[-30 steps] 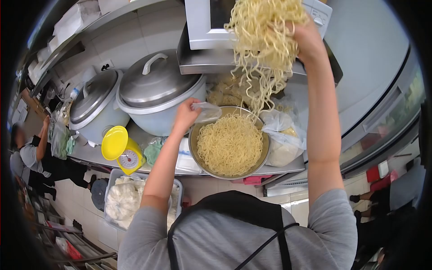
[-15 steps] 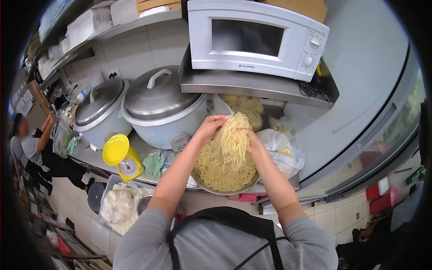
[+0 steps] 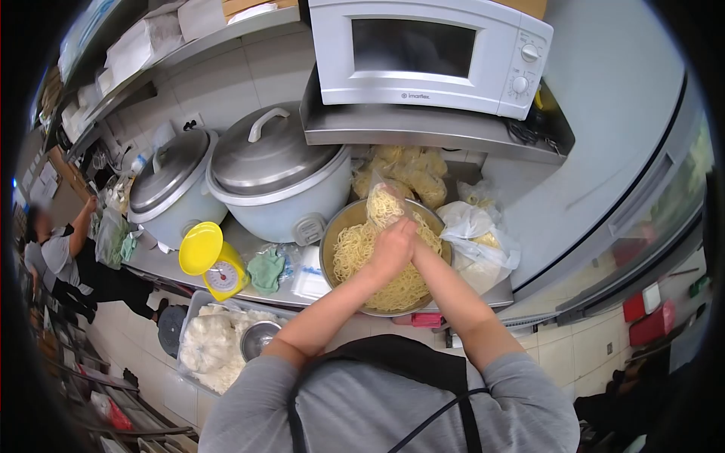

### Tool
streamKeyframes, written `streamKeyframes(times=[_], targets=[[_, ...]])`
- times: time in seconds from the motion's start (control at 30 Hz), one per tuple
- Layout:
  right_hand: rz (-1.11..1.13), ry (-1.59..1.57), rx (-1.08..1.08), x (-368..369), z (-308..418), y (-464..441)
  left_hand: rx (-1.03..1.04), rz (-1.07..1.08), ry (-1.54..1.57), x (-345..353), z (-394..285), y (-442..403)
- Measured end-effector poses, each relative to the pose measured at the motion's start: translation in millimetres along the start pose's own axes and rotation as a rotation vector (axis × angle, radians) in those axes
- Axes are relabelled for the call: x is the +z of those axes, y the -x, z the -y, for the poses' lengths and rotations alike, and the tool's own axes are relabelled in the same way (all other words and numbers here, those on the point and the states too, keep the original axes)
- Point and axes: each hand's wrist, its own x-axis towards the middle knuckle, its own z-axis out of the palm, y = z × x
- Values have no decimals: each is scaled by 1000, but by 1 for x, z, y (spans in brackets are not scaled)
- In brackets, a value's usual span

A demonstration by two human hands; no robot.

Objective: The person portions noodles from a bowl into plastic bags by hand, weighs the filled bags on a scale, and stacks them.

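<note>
Left hand [image 3: 393,249] closed, gripping the near end of a small clear bag [image 3: 384,204]; right hand [image 3: 418,243] is crossed at the wrist with it and mostly hidden, can't tell whether it's open or gripping. Clear bag holds a portion of yellow noodles, sits over the far part of a big metal bowl [image 3: 328,266]. Bowl has lots of loose noodles [image 3: 353,249] in it, metal wall showing along the rim. Behind the bowl, more noodle-filled bags [image 3: 411,172] bunched on the counter. Right of bowl, just beside it: white plastic bag [image 3: 483,253], pale yellow stuff partly showing. Left: large cooker [image 3: 276,181] and smaller cooker [image 3: 177,181], lids on, contents hidden. Yellow scale [image 3: 224,276] in front of them, yellow pan on top; green cloth [image 3: 266,270] next to it. Below the counter, grey tub [image 3: 186,355] with white food, a bagged white lump [image 3: 209,343] and a metal bowl-like vessel [image 3: 258,340]. Microwave [image 3: 430,57] on the shelf above, door closed, window dark.
</note>
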Motion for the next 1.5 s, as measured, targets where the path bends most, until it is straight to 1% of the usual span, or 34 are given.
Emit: streamKeyframes(times=[0.07,0.13,0.23,0.27,0.3,0.37,0.4,0.47,0.5,0.6,0.67,0.7,0.73,0.77,0.8,0.83,0.87,0.9,0.93,0.97,1.0,1.03,1.07,1.1,1.13,1.17,1.2,1.23,1.27,1.3,1.37,1.43,1.47,1.5], targets=[[84,42,4,3,16,1,-31,44,-21,-3,2,2],[220,134,63,2,38,5,-140,-14,0,-9,19,-9],[538,201,312,-12,80,9,-224,-211,122,-22,69,-28],[610,212,368,-13,89,11,-348,-156,110,-25,87,-29],[607,205,375,-6,77,10,-351,-146,110,-28,91,-29],[492,715,-38,14,47,7,-418,-44,146,-33,94,-25],[494,709,-31,19,52,10,-424,-36,144,-33,97,-20],[706,1348,-274,25,64,13,-640,21,469,-38,106,-12],[704,1343,-272,21,75,14,-641,25,466,-43,109,-10],[763,1255,-275,-3,91,17,-785,65,789,-59,116,0],[866,1195,-218,-18,87,11,-784,121,771,-67,105,4],[867,1193,-220,-20,84,15,-775,177,755,-70,100,7],[723,1142,-217,-19,79,24,-775,176,753,-69,99,11],[581,1088,-213,-17,72,31,-717,180,707,-68,98,15],[582,1088,-215,-15,64,36,-659,183,662,-67,98,18],[513,1043,-225,-11,53,39,-659,180,661,-67,100,20],[444,997,-235,-9,42,39,-641,256,475,-70,104,22],[448,997,-236,-9,30,35,-622,330,289,-71,108,25],[474,880,-220,-11,22,28,-624,329,288,-72,115,28],[499,764,-204,-12,14,19,-579,334,179,-73,124,31],[502,763,-205,-15,29,15,-535,339,71,-73,129,32],[557,709,-276,-21,63,12,-538,338,71,-74,127,31],[611,653,-346,-25,89,8,-621,348,199,-76,122,27],[614,653,-346,-27,101,1,-702,357,328,-77,116,23],[573,536,-261,-28,110,-7,-705,356,330,-81,108,20],[532,419,-178,-28,119,-13,-737,408,454,-84,100,16],[535,419,-178,-28,129,-17,-765,459,579,-86,95,14],[494,387,-201,-26,139,-19,-768,457,579,-85,93,13],[452,355,-224,-23,144,-21,-753,423,688,-84,92,13],[452,353,-223,-14,139,-22,-735,388,796,-83,91,12],[752,629,2,14,104,-27,-750,340,809,-85,89,10],[828,726,-99,50,29,-17,-767,296,821,-86,86,9],[829,723,-96,50,27,-7,-753,370,759,-86,86,7],[819,627,-106,49,31,3,-739,442,697,-85,86,6]])
